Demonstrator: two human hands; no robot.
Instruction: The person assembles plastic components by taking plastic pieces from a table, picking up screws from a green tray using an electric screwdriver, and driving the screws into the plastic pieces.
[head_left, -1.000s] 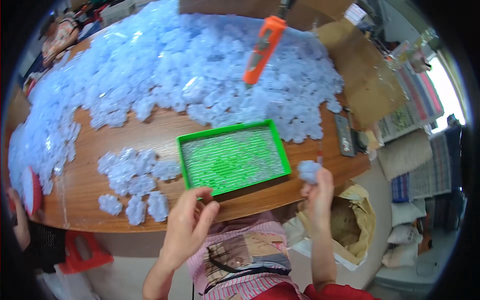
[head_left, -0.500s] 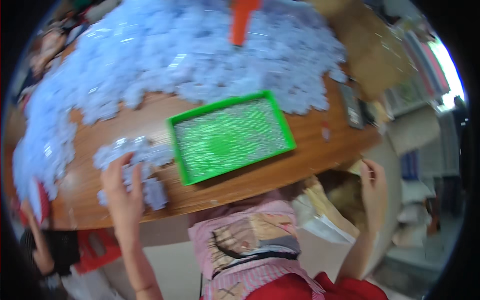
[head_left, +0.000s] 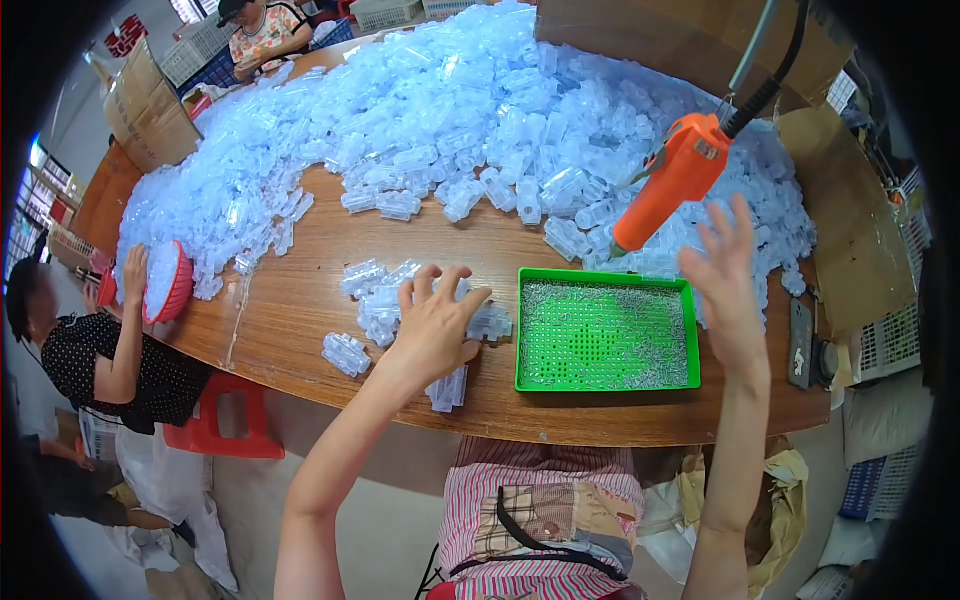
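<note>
My left hand (head_left: 430, 320) is over a small group of clear plastic pieces (head_left: 378, 308), its fingers spread and curved. I cannot tell whether the fingertips touch them. My right hand (head_left: 728, 285) is raised at the right edge of a green tray (head_left: 520, 375), with fingers apart and nothing in them. Small metal screws (head_left: 650, 375) lie in the tray, over a perforated bottom. An orange electric screwdriver (head_left: 675, 175) hangs tip down above the tray's far side, left of my right fingers and apart from them.
A large heap of clear plastic pieces (head_left: 430, 110) covers the wooden table's (head_left: 290, 320) far side. Cardboard (head_left: 850, 220) stands at the right, near a dark handheld device (head_left: 801, 345). At the left a person (head_left: 115, 355) sits by a red basket (head_left: 180, 285); another person (head_left: 265, 40) sits farther back.
My right hand has risen from beside the brown bag below the table edge to near the screwdriver. My left hand remains by the small group. The whole view has shifted.
</note>
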